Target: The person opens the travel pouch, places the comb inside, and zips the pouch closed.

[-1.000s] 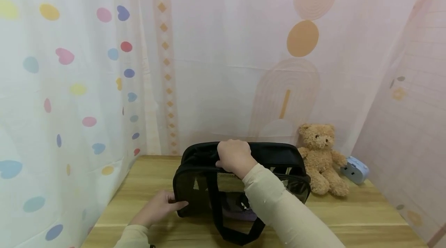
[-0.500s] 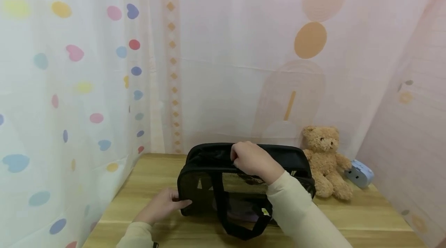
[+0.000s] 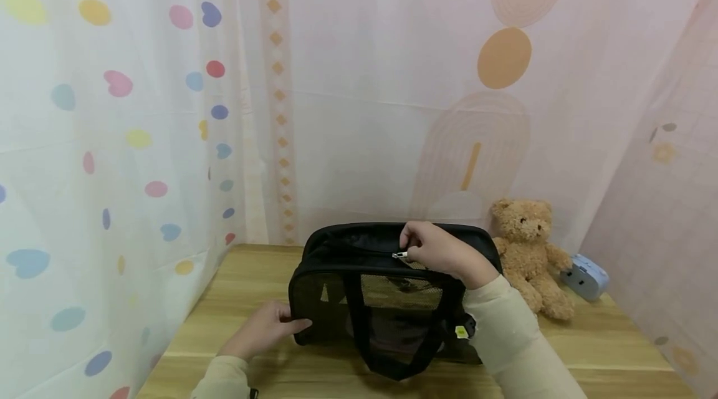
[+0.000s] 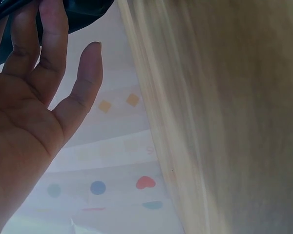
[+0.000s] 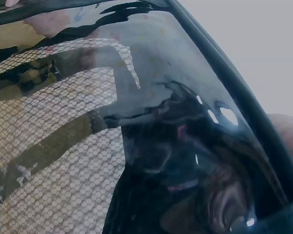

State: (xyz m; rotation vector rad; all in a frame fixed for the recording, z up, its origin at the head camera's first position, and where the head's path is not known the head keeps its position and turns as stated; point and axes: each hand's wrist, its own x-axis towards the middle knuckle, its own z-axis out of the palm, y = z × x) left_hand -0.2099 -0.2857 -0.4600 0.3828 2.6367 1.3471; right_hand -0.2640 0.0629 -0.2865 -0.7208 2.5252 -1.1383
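A black handbag-shaped bag (image 3: pixel 314 299) with mesh and see-through panels stands upright on the table in the head view. My right hand (image 3: pixel 440 252) pinches the silver zipper pull (image 3: pixel 400 255) on its top. Left of the pull the top seam looks joined; a gap shows to its right. My left hand (image 3: pixel 263 330) holds the bag's left end, thumb in front and fingers behind. In the left wrist view, the little finger of my left hand (image 4: pixel 29 107) stands apart from the bag. The bag's mesh panel (image 5: pixel 73 170) fills much of the right wrist view. Its contents are dim.
A brown teddy bear (image 3: pixel 527 255) sits just right of the bag. Beside it lies a small light-blue box-like object (image 3: pixel 586 277). A handle strap (image 3: pixel 398 368) hangs down the bag's front. Patterned curtains (image 3: pixel 348 106) stand behind the wooden table (image 3: pixel 252 274).
My right hand has moved rightward along the bag's top with the zipper pull, which now shows. The left hand keeps hold of the bag's left end. The head view has shifted slightly.
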